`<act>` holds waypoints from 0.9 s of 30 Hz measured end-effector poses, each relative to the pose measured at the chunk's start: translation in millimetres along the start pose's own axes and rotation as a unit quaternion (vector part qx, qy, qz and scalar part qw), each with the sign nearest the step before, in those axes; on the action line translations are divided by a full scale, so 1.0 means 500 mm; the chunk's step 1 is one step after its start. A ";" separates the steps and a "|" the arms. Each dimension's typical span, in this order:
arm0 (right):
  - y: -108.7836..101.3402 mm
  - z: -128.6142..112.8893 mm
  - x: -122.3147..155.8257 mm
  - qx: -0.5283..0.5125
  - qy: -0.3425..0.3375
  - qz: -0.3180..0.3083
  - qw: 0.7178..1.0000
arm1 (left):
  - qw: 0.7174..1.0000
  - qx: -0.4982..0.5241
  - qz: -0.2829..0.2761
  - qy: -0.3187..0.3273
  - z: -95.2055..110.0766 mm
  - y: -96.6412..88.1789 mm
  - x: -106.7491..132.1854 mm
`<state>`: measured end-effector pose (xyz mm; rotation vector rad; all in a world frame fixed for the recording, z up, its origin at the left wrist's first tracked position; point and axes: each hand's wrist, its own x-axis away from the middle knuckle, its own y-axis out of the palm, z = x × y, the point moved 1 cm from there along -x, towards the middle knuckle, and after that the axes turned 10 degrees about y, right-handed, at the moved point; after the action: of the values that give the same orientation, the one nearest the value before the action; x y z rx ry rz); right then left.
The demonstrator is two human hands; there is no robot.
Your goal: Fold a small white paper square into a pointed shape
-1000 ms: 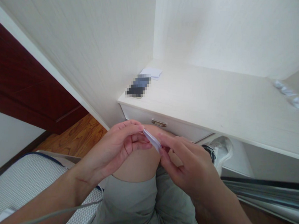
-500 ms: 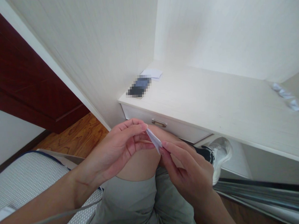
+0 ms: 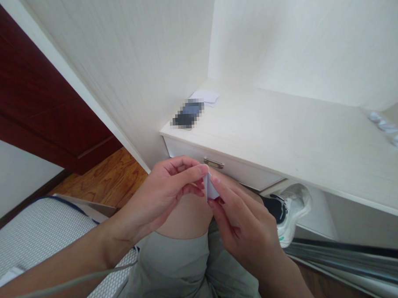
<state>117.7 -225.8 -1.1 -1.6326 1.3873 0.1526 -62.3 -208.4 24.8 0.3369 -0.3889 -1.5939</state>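
Observation:
Between my two hands, above my knee, is a small folded piece of white paper [image 3: 212, 190]. My left hand [image 3: 179, 180] pinches its upper end between thumb and fingers. With thumb and index finger, my right hand [image 3: 238, 213] grips the paper's lower right side. Part of the paper is covered by my fingertips, and its exact folded shape is hard to make out. Both hands are close together, the fingertips almost touching around the paper.
On the white desk [image 3: 267, 128] lie a blurred-out phone [image 3: 188, 114], white paper sheets [image 3: 206, 97] and several folded white paper pieces [image 3: 384, 125]. A drawer handle [image 3: 213, 163] is beyond my hands. A shoe [image 3: 292, 206] stands below; a cable [image 3: 66, 287] crosses my left forearm.
My hands have drawn closer together around the paper. The right fingers have shifted up along it, and it now shows a wider, angled face. The view has moved slightly.

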 end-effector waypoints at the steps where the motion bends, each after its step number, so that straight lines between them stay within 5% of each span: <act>1: 0.001 0.002 0.003 0.011 -0.007 -0.003 1.000 | 1.000 -0.002 0.000 -0.005 0.001 0.000 0.001; 6: 0.015 0.009 0.017 0.023 -0.019 -0.021 0.999 | 0.999 -0.035 0.030 -0.023 0.011 -0.009 0.011; 15: 0.076 -0.003 -0.001 -0.029 -0.014 0.040 0.999 | 0.997 -0.048 0.061 -0.024 0.044 -0.036 0.031; 27: 0.122 -0.010 -0.010 -0.109 0.032 0.043 0.993 | 0.994 -0.058 0.072 -0.053 0.041 -0.057 0.023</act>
<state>63.9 -219.8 -29.9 -1.7698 1.5347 0.3138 -97.6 -217.8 30.8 0.1336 -0.3913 -1.4892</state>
